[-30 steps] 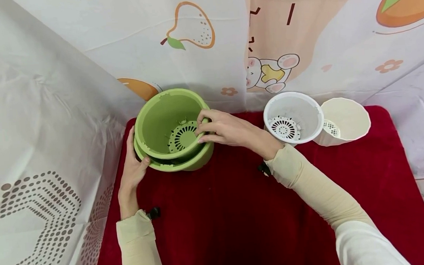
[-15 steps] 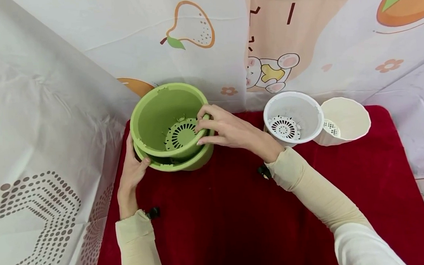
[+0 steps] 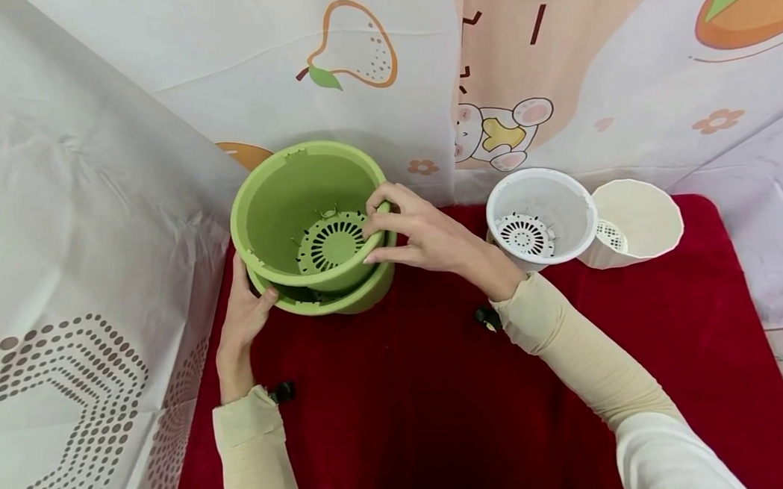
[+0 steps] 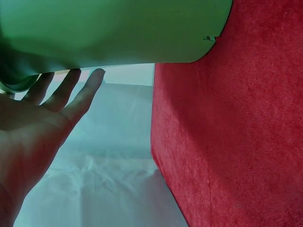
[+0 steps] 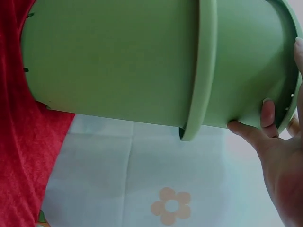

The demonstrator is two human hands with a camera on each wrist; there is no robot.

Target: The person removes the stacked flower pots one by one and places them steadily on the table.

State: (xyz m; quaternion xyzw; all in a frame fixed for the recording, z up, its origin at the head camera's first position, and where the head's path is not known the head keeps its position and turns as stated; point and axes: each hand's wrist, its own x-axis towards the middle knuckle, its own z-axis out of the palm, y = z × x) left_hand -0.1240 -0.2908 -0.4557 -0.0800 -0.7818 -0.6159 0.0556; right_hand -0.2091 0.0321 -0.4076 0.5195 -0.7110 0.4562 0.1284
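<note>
Two round green plastic flower pots are nested, the upper pot (image 3: 265, 215) standing partly out of the lower pot (image 3: 370, 292). Slots pierce the upper pot's floor. My right hand (image 3: 424, 235) pinches the upper pot's rim on its right side, fingers inside and thumb outside. On the left, my left hand (image 3: 244, 313) holds the lower pot by its rim, thumb at the front and fingers along the outer wall. The right wrist view shows the upper pot's wall (image 5: 246, 61) above the lower pot's rim (image 5: 204, 61). Most fingers of the left hand (image 4: 38, 127) touch the green wall from outside.
A white pot (image 3: 570, 192) with a slotted floor and a cream faceted pot (image 3: 648, 217) stand side by side at the back right. Red cloth (image 3: 454, 390) covers the table. A printed curtain (image 3: 410, 109) hangs right behind the pots.
The upper green pot has risen out of the lower one and shifted slightly left and back, with my right hand on its rim. My left hand and the lower pot stay put.
</note>
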